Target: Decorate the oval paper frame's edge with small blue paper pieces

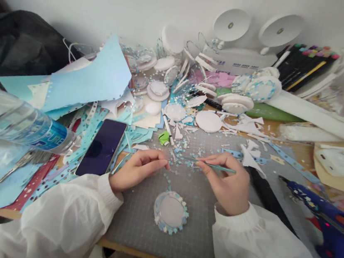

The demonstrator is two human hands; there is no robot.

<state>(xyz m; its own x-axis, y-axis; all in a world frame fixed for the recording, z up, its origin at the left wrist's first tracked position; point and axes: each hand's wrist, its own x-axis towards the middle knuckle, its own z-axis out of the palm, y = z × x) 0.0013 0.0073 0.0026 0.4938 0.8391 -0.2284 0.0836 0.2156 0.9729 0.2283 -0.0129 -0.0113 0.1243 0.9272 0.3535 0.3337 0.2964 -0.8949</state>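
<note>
1. The right hand (230,186) holds green tweezers (217,167); its fingers (215,157) are closed around them, with the thumb and fingertips pinching the shaft. The tips of the tweezers point toward the left hand, above loose small paper shapes (200,143) in pale blue and white.
2. The left hand (137,168) is just beside those shapes, its fingers (156,155) loosely curled and the thumb close to the forefinger. Whether they pinch anything small cannot be told.
3. A round white piece (171,210) lies on the gray cutting mat (134,229), between the forearms and nearer the body than both hands. Small blue, white and cream shapes ring its rim; neither hand touches it.
4. Beyond the hands, a bright green object (164,137) lies near the scraps, with more round white pieces (209,121) crowded behind it, several decorated.
5. On the left of the tabletop (8,212) are a dark-screened phone (102,147), a plastic bottle (46,134) on its side, scissors (16,168) and paper sheets (87,76).
6. A blue glue gun (329,223) lies at the right, with a red light showing; dark pens (301,71) stand tilted farther back.
</note>
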